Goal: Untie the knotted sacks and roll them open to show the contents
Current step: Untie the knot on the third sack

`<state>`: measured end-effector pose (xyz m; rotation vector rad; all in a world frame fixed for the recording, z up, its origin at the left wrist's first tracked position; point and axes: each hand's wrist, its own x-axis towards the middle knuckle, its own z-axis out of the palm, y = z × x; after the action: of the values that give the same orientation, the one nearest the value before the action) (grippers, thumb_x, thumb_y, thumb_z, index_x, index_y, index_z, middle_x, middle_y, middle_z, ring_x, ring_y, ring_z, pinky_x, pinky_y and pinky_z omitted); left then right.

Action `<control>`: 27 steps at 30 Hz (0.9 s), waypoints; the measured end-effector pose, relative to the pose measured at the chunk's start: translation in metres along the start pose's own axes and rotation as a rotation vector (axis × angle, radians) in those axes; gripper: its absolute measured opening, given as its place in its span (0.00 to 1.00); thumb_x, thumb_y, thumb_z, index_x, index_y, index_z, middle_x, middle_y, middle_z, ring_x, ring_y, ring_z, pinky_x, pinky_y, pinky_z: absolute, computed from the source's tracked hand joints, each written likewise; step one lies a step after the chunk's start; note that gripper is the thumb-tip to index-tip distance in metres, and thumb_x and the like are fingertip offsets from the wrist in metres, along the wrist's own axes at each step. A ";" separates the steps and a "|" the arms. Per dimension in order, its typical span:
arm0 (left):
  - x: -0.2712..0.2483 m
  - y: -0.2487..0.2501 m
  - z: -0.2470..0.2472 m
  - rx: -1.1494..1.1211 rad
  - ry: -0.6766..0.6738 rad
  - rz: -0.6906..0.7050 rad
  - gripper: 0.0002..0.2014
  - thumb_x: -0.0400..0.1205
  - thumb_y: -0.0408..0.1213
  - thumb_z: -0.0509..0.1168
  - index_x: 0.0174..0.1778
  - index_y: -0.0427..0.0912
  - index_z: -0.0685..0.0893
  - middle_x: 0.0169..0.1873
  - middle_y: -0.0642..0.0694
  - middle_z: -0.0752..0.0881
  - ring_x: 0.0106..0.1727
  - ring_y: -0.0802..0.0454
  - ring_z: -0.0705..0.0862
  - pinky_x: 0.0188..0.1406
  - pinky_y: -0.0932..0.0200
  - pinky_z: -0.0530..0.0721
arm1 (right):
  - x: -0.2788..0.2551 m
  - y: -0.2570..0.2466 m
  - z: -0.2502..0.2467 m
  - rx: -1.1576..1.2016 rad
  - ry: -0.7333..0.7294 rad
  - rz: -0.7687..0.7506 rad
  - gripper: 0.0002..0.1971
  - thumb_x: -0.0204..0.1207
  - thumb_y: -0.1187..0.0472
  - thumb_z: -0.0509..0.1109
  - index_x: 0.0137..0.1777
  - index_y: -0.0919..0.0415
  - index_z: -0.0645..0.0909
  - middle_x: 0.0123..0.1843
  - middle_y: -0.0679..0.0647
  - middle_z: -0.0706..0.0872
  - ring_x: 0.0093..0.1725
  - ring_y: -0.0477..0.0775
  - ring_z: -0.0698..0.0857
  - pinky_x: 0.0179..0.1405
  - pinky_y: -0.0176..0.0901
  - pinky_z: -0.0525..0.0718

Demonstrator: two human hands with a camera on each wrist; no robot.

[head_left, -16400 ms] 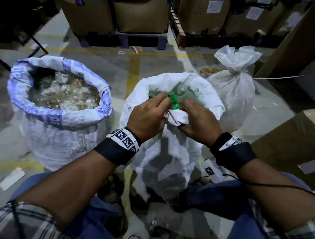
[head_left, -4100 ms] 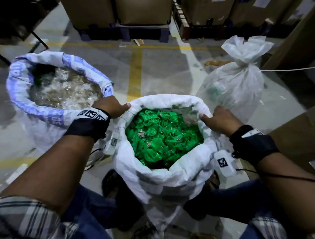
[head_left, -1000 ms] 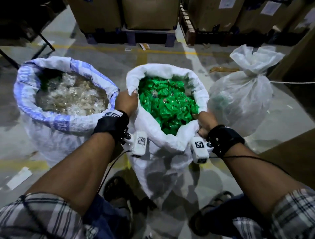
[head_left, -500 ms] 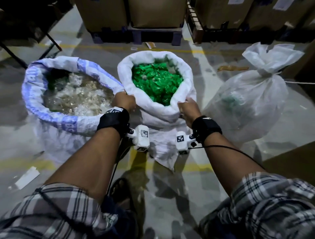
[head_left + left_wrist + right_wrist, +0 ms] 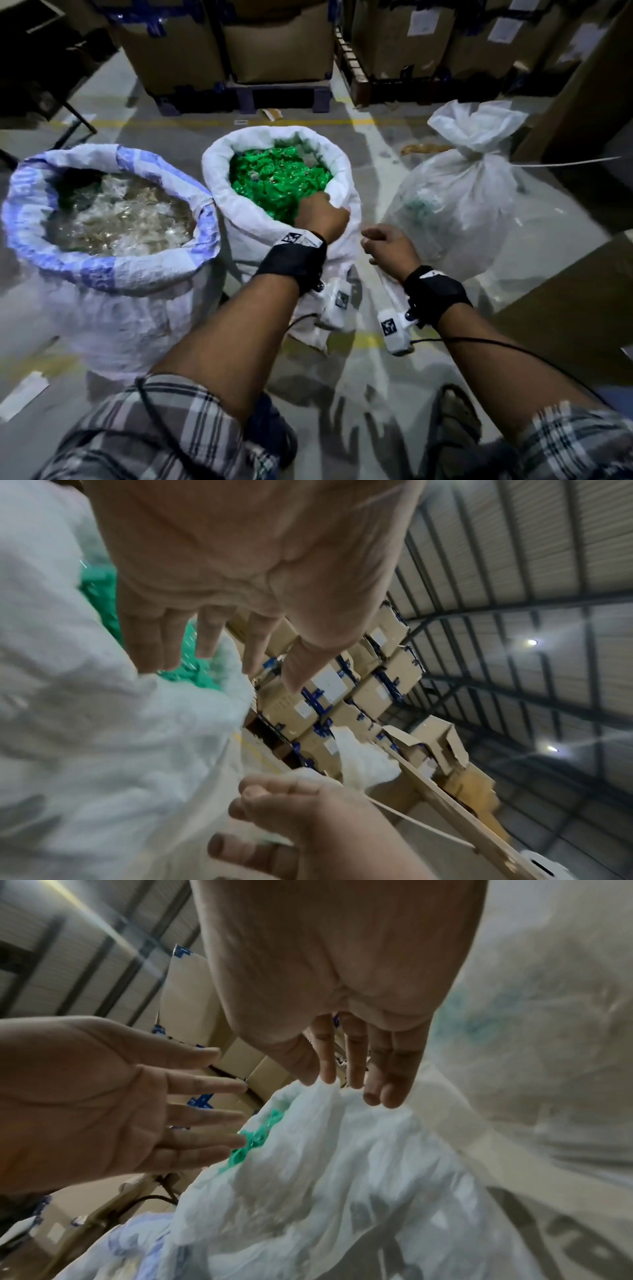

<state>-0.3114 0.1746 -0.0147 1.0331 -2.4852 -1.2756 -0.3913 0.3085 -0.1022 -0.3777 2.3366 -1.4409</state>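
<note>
— Nearest items?
— I log my left hand (image 5: 322, 214), fingers straight and slightly spread, at the near rim of the white sack (image 5: 260, 219) of green pieces (image 5: 274, 185). My right hand (image 5: 390, 245), fingers loosely curled, holds nothing.
— Beyond?
— Blue-striped sack (image 5: 102, 270) open at left; tied sack (image 5: 459, 202) at right; boxes (image 5: 281, 37) behind.
</note>
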 end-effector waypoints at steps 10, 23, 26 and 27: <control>-0.022 0.086 0.101 -0.062 -0.303 0.191 0.11 0.80 0.43 0.69 0.45 0.39 0.92 0.46 0.43 0.93 0.53 0.43 0.89 0.55 0.54 0.87 | 0.049 0.024 -0.143 -0.305 0.458 0.036 0.15 0.74 0.63 0.71 0.61 0.63 0.86 0.61 0.63 0.89 0.65 0.64 0.84 0.66 0.43 0.77; 0.017 0.065 0.143 0.055 -0.286 0.178 0.16 0.80 0.48 0.70 0.29 0.45 0.82 0.27 0.56 0.84 0.41 0.52 0.86 0.39 0.65 0.71 | 0.130 0.082 -0.143 -0.487 0.517 0.269 0.41 0.73 0.44 0.78 0.76 0.65 0.64 0.77 0.66 0.64 0.72 0.75 0.72 0.66 0.64 0.78; 0.021 0.057 0.142 0.075 -0.308 0.186 0.15 0.80 0.49 0.70 0.30 0.47 0.83 0.29 0.57 0.84 0.41 0.53 0.84 0.41 0.64 0.72 | 0.138 0.090 -0.148 -0.603 0.555 0.235 0.34 0.77 0.47 0.75 0.74 0.66 0.67 0.75 0.67 0.69 0.70 0.75 0.74 0.62 0.64 0.80; 0.022 0.055 0.142 0.074 -0.316 0.184 0.14 0.80 0.49 0.70 0.31 0.47 0.84 0.31 0.55 0.86 0.42 0.52 0.85 0.41 0.64 0.72 | 0.139 0.092 -0.151 -0.638 0.543 0.226 0.31 0.79 0.48 0.73 0.73 0.66 0.69 0.74 0.67 0.71 0.70 0.75 0.75 0.62 0.64 0.80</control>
<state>-0.4169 0.2750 -0.0640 0.6364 -2.7998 -1.3899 -0.5858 0.4123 -0.1465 0.1497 3.1300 -0.7161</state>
